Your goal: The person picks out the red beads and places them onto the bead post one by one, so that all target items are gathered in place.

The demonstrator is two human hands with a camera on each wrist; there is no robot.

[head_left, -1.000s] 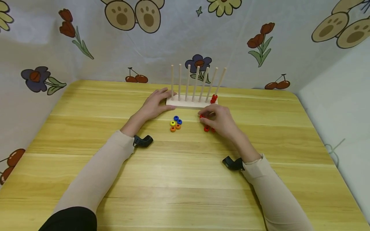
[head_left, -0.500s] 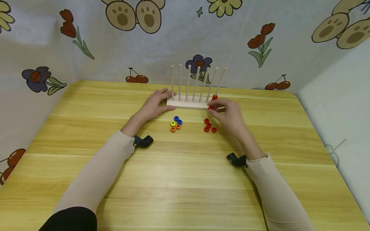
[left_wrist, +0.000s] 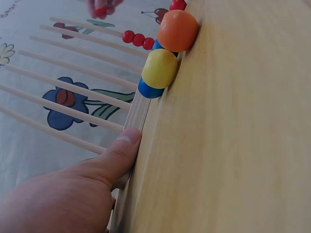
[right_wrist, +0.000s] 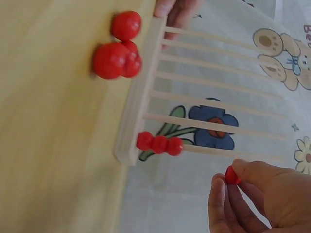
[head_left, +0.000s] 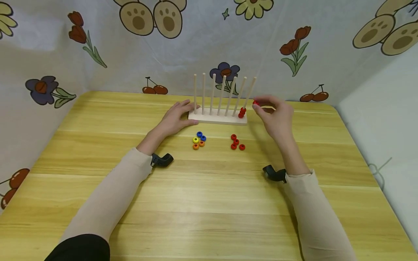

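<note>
Red, and held clear of the tabletop (head_left: 209, 203), a single bead (right_wrist: 232, 175) is pinched between the thumb and fingertips of the right hand (head_left: 281, 117), just outside the rightmost peg (head_left: 250, 90) of the wooden rack (head_left: 212, 117) and not yet on it. That peg carries three threaded beads (right_wrist: 159, 144), also red, stacked at its foot. At the other end, the left hand (head_left: 174, 117) grips the base, thumb along the front edge and fingers at the back, which should stop it sliding or tipping. Good threading here probably calls for lifting the bead above the tip before bringing it across, since from the side it appears to sit below the top. The hole needs to face down over the tip; which way it points cannot be made out. A light grip at the rim would leave the hole uncovered, and letting go only once the bead has passed over the tip would save it from bouncing off. Pushing sideways on so slender a peg could tilt or shift the rack. Four loose red beads (head_left: 236, 141) lie in front of the rack, well apart from a mixed cluster of blue beads (head_left: 199, 134), a yellow bead (head_left: 195, 140) and orange beads (head_left: 196, 146).
</note>
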